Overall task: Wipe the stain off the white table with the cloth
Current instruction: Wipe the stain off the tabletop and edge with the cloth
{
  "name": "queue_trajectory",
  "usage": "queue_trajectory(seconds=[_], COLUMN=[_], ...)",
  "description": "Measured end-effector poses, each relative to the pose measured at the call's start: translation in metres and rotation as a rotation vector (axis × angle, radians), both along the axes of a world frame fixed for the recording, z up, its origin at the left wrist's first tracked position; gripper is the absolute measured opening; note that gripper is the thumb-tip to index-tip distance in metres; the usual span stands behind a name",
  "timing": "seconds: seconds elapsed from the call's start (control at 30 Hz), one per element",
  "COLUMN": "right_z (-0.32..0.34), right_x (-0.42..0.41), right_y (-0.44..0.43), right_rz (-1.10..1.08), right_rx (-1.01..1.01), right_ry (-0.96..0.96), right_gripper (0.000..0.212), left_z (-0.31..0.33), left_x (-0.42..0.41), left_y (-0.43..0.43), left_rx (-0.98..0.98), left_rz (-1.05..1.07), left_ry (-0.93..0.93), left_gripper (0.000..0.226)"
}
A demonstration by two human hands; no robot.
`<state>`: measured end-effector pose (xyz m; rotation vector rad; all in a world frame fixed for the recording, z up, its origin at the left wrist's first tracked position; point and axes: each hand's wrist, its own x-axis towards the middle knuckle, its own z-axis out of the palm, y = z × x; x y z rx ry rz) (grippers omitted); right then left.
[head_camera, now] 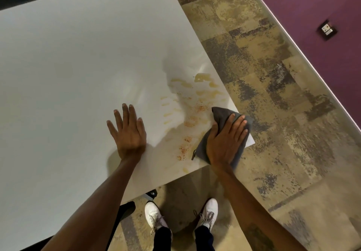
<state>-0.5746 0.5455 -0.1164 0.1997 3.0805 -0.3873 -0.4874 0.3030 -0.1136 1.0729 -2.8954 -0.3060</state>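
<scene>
A white table (78, 65) fills the left and middle of the head view. Near its right front corner lies a stain (187, 114) of yellow oily streaks and orange-red specks. A dark grey cloth (220, 118) lies crumpled at that corner, just right of the stain. My right hand (226, 141) presses flat on top of the cloth and covers most of it. My left hand (129, 131) rests palm down on the bare tabletop to the left of the stain, fingers spread, holding nothing.
The table's right edge and front edge meet right beside the cloth. Below are patterned brown carpet (273, 94), my white shoes (207, 215) and a dark chair base (127, 209). A purple wall (322, 6) with a socket (327, 29) runs at the right.
</scene>
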Motion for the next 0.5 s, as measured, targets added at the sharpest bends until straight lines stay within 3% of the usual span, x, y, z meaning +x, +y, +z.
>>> queue_trajectory(seconds=[0.23,0.5], right_z=[-0.002,-0.01], right_x=[-0.062,-0.125], right_y=[-0.007,-0.037], right_rz=[0.255,0.513], right_rx=[-0.039,0.032], right_ry=[0.023,0.07], right_gripper=[0.055,0.054], left_z=[0.001,-0.012], left_x=[-0.007,-0.004], left_y=[-0.014,-0.02], left_rx=[-0.06,-0.197], left_rz=[0.046,-0.046], left_ry=[0.093,0.119], left_gripper=[0.041,0.041])
